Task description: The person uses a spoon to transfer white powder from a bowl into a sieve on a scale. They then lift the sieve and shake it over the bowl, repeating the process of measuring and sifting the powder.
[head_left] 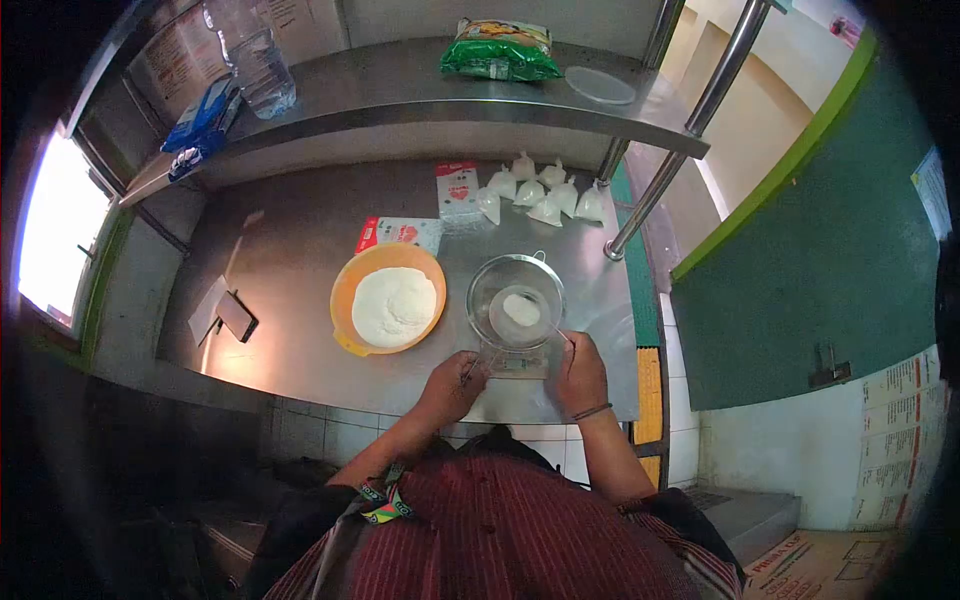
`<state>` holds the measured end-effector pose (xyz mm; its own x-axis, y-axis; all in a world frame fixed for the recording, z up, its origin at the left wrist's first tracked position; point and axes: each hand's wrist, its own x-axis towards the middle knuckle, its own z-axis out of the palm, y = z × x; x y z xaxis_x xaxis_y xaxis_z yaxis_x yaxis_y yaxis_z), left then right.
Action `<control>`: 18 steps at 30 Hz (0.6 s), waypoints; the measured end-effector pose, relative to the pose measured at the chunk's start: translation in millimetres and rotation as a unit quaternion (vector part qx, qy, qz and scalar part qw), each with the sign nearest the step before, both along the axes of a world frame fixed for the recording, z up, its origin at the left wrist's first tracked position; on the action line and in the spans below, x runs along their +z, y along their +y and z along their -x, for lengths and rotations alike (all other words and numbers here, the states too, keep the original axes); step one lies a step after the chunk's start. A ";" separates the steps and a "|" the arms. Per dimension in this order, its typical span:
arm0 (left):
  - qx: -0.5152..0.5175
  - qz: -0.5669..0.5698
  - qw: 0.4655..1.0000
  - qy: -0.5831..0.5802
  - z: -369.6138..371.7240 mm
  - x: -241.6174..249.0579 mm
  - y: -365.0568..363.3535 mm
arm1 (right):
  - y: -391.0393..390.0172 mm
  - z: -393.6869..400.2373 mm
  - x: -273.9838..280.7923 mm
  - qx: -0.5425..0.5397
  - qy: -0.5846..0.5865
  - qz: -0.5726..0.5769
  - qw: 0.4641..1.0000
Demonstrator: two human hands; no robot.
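A round metal bowl or strainer (484,276) with a small loop at its far rim stands near the table's front edge. In it shows a clear plastic bag (503,311) with a little white powder (521,310). Beneath its near side lies a flat pale device, perhaps a scale (522,364). My left hand (455,387) is closed at the lower left, on the bag's edge as far as I can tell. At the right my right hand (583,372) pinches the bag's other edge. An orange bowl (341,300) of white powder (393,305) sits to the left.
Several tied bags of white powder (547,208) stand at the back right, beside red and white packs (458,190). A phone-like object on a stand (237,315) is at the left. Above runs a steel shelf (390,95) with a green packet (501,52) and a bottle (262,75).
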<state>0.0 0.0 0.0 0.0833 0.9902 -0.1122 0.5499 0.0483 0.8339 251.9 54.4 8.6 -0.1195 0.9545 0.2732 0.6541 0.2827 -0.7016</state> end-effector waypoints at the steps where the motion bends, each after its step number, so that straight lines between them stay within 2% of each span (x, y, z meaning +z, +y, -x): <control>1: 0.007 0.022 0.999 -0.037 -0.4 -1.9 1.1 | 0.5 -0.1 0.7 -0.002 0.003 0.006 1.000; 2: 0.015 0.044 0.996 -0.074 -0.6 -3.7 2.5 | 1.8 -0.1 1.2 -0.003 0.005 0.011 1.000; 6: 0.030 0.030 0.996 -0.083 -2.0 -5.1 -2.8 | -6.7 -0.6 -0.1 0.012 0.024 0.058 0.998; 8: 0.032 0.019 0.996 -0.077 -5.2 4.2 -2.5 | -9.9 -0.2 9.0 0.011 0.016 0.009 1.000; 12: 0.019 -0.029 0.999 -0.017 -3.4 6.0 -2.9 | -14.1 0.8 8.2 0.017 0.031 0.002 0.999; 14: 0.027 -0.041 0.999 -0.009 -0.6 -6.1 -1.0 | -17.1 0.8 7.6 0.039 -0.005 0.034 0.999; 17: 0.027 0.000 1.000 -0.011 -2.7 21.1 -4.9 | -16.0 2.4 -0.1 0.030 -0.001 0.020 0.999; 18: 0.024 0.000 1.000 -0.012 -0.3 5.1 -4.2 | -15.3 2.1 -3.0 0.027 -0.002 0.021 0.999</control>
<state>0.3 -4.2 5.1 0.0390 0.9930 -0.1113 0.5266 0.0742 0.8469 249.9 39.0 5.6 -0.1719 0.9571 0.2332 0.6412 0.2884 -0.7111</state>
